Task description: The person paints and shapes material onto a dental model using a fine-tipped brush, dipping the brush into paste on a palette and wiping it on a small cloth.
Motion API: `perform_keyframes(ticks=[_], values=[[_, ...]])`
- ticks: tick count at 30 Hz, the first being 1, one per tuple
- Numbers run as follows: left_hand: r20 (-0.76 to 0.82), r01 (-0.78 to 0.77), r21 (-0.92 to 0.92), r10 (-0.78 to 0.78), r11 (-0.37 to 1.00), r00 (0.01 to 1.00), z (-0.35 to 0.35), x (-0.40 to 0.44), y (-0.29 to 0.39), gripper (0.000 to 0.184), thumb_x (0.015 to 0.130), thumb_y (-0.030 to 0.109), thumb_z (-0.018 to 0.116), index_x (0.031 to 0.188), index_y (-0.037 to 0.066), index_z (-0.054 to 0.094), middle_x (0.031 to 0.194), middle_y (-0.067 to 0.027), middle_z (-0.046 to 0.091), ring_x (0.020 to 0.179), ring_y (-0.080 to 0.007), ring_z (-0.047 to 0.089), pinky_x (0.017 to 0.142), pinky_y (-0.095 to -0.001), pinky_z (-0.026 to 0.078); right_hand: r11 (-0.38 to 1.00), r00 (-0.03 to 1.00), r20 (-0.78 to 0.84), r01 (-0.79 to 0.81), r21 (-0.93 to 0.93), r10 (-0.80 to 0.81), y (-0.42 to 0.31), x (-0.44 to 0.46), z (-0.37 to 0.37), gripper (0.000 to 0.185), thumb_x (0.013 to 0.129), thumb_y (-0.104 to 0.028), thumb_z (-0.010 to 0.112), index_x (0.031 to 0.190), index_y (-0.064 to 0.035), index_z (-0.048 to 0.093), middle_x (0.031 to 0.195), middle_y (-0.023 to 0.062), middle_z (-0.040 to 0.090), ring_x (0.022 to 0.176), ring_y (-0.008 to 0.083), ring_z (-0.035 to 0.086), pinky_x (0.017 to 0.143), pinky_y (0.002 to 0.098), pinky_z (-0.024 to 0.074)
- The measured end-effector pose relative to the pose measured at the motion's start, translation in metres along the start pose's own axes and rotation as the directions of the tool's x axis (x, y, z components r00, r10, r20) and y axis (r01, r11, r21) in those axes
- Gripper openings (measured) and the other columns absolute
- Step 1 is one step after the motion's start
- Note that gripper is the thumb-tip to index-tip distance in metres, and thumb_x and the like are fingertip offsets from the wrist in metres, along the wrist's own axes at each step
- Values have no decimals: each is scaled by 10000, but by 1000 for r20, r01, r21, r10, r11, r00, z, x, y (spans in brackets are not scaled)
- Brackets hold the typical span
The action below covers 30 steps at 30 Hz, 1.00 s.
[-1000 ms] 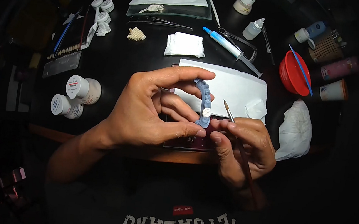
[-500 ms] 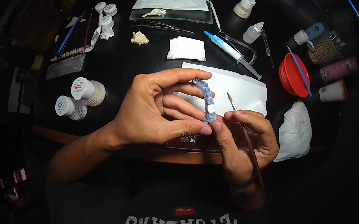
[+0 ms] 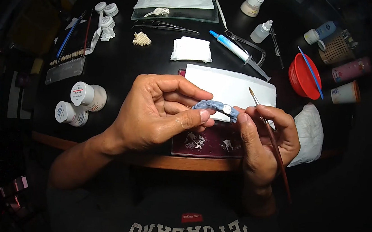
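Held the blue-grey tooth model [image 3: 209, 105] roughly level between both hands, above the white paper [image 3: 225, 84] and the dark red board [image 3: 178, 150]. Curled the left hand [image 3: 159, 108] partway shut around one end, thumb nearest; pinched the other end in the right hand [image 3: 269, 138] between thumb and fingertip, with the thin brush [image 3: 278, 156] gripped there too — tip up, apart from the white patch [image 3: 227, 109] on the teeth. Judged this a positioning or checking step; reckoned on a steady grip and a clear view of the patch for the next move.

Noted white scraps [image 3: 196, 140] on the board. Saw a folded tissue [image 3: 192, 50], a syringe [image 3: 234, 47] and tweezers [image 3: 168, 27] farther off on the black table [image 3: 124, 59], two lidded jars [image 3: 89, 96] leftward, a red bowl [image 3: 299, 82] rightward. Made out little of the room beyond — mostly dark.
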<state>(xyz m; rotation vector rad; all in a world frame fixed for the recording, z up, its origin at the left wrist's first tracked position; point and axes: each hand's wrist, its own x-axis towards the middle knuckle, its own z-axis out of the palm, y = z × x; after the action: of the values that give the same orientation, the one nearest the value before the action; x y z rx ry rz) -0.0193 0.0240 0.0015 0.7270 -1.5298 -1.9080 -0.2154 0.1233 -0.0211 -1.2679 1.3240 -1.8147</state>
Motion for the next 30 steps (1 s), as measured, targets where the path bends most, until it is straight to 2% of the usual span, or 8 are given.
perform_keyframes(ticks=[4,7,10,16,19,21,27,30], values=[[28,99,-91,-97,991,995,0,0,7,291,911,-50,704,1180,-118,617,1014,-245,737,940,-241,761,838,-298,642,1000,1000,-3,-16,22,16,-2,3,-1,277,872,162,683,1123,77,604,1051,181,669,1005,267,735,833,271,647],[35,25,-13,-24,1000,999,0,0,2,331,875,-71,741,1176,-117,611,1020,-247,736,939,-234,761,843,-296,641,999,1000,-6,-11,37,11,0,6,-1,281,870,168,679,1125,78,602,1052,182,669,1007,277,736,838,279,647],[54,37,16,-38,999,998,-1,1,3,365,850,-83,767,1177,-111,608,1035,-249,733,947,-234,759,851,-294,638,999,1000,-1,2,34,-2,1,8,-1,288,870,172,676,1130,77,598,1056,187,668,1010,282,734,844,287,647],[42,94,-82,-91,992,995,-3,3,4,341,871,-64,755,1176,-108,609,1056,-254,727,961,-235,757,858,-301,638,997,1000,11,-20,70,20,2,8,0,297,873,181,664,1141,77,590,1059,187,661,1028,291,727,856,307,649],[40,160,-262,-155,952,987,-5,2,4,287,910,-43,715,1169,-109,609,1039,-242,727,945,-248,759,851,-304,642,997,1000,1,-24,73,24,3,7,2,297,871,183,664,1137,75,591,1067,183,655,1022,290,726,864,312,650],[52,166,-301,-158,939,986,-6,3,-1,275,922,-24,706,1165,-111,610,1016,-225,727,939,-258,760,826,-303,646,997,1000,-5,-23,69,23,3,7,3,295,868,186,666,1130,71,595,1071,181,651,1018,290,727,870,315,650],[162,218,-196,-188,956,969,-10,3,1,375,889,-25,745,1218,-108,588,981,-175,709,948,-263,759,801,-288,635,993,990,76,121,-7,-120,4,11,0,302,850,194,674,1112,57,611,1063,172,646,1006,276,730,869,312,650],[233,234,-214,-183,948,955,-8,4,2,491,867,-54,753,1309,-109,545,974,-152,694,949,-249,758,817,-275,624,982,975,124,188,-22,-184,6,12,0,296,838,187,693,1092,46,633,1047,168,658,987,243,734,799,270,636]])
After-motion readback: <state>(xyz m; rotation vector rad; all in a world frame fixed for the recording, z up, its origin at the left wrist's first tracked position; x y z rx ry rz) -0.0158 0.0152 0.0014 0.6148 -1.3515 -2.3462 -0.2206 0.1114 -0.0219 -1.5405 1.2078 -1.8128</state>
